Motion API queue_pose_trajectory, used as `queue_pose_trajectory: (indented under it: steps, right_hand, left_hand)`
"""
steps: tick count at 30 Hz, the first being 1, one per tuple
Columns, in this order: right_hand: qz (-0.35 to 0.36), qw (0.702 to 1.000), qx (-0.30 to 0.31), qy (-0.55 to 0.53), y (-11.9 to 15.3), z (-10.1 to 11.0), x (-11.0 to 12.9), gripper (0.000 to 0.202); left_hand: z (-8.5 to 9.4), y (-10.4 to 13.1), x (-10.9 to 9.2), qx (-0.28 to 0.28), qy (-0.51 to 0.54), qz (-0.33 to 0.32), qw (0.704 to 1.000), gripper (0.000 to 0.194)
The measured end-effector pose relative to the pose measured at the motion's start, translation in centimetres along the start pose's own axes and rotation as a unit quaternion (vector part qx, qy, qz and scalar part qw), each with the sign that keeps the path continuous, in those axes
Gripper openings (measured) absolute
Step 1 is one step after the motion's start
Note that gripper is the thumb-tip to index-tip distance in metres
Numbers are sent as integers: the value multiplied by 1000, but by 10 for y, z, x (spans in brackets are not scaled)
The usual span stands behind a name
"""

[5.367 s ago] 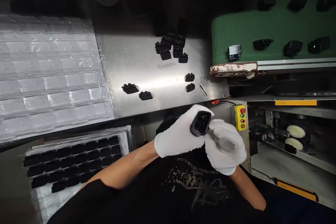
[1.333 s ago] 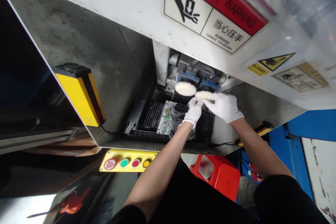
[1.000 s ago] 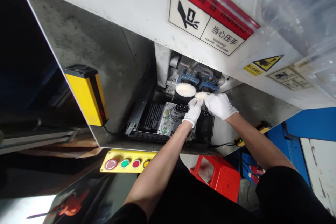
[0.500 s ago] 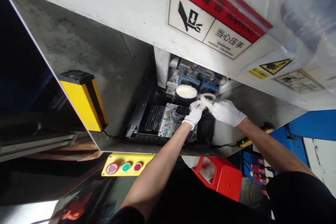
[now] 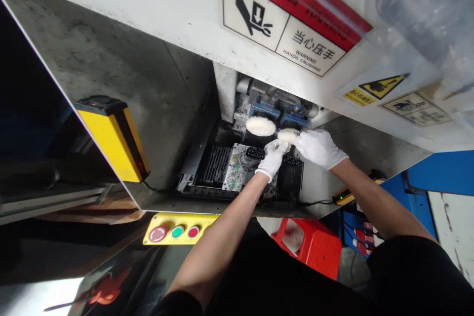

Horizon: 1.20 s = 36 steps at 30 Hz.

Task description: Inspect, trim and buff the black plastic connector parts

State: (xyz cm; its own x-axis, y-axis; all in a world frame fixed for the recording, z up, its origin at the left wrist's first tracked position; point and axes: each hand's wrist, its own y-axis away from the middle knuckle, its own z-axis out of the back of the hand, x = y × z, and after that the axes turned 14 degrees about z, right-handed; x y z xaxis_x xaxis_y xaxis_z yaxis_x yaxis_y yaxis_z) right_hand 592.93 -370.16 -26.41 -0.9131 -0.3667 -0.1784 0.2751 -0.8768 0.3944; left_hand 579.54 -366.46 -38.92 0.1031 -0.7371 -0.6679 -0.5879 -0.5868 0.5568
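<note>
Both my hands wear white gloves and reach into the machine's opening. My left hand (image 5: pixel 273 159) has its fingers closed on the lower edge of a round white fluffy pad (image 5: pixel 288 136). From the right, my right hand (image 5: pixel 319 148) grips the same pad by its right edge. The pad lies close under the right one of two blue heads (image 5: pixel 293 121). A second white pad (image 5: pixel 260 126) sits under the left blue head (image 5: pixel 264 109). Below the hands is a speckled metal plate (image 5: pixel 232 170) with black perforated parts (image 5: pixel 255 153) beside it.
Yellow sensor bars stand at the left (image 5: pixel 113 138) and right (image 5: pixel 344 197) of the opening. A yellow button panel (image 5: pixel 166 239) is at the front edge, and a red stool (image 5: pixel 320 249) stands below. White housing with warning labels (image 5: pixel 274 19) overhangs the hands.
The held pad has gone from tilted and partly apart from its ring to lying flatter against the right head. My hands have shifted slightly with it. The camera view has moved a little.
</note>
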Motion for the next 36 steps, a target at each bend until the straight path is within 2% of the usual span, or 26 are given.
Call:
queue_pose_trajectory:
  steps: [15,17,20,22,24,27,30,33,36]
  right_hand:
    - [-27,999,-14,17,-12,10,3,38]
    - [-50,998,-22,11,-14,8,3,39]
    - [-135,989,-64,-8,-9,-4,8,43]
    - [-199,972,-112,-49,0,-19,16,49]
    - [-233,948,-162,-143,10,-33,24,51]
    - [-194,896,-214,-337,17,-46,31,46]
    - [-131,846,-241,-457,10,-46,26,40]
    - [-148,792,-252,-536,-3,-49,17,42]
    - [-192,739,-259,-592,-9,-64,18,47]
  left_hand:
    - [-5,-2,-3,-11,9,-18,1000,46]
    - [-9,-6,-6,-18,9,-10,1000,48]
    - [-12,-10,-11,-47,-23,4,999,50]
    - [-10,-5,-12,-66,-49,8,997,48]
    - [-6,7,-11,-80,-86,1,993,42]
    - [2,34,-5,-90,-165,-44,981,33]
    - [7,60,-3,-76,-187,-93,975,37]
    - [7,79,-7,-61,-188,-128,972,39]
    - [10,97,-14,-67,-245,-195,947,35]
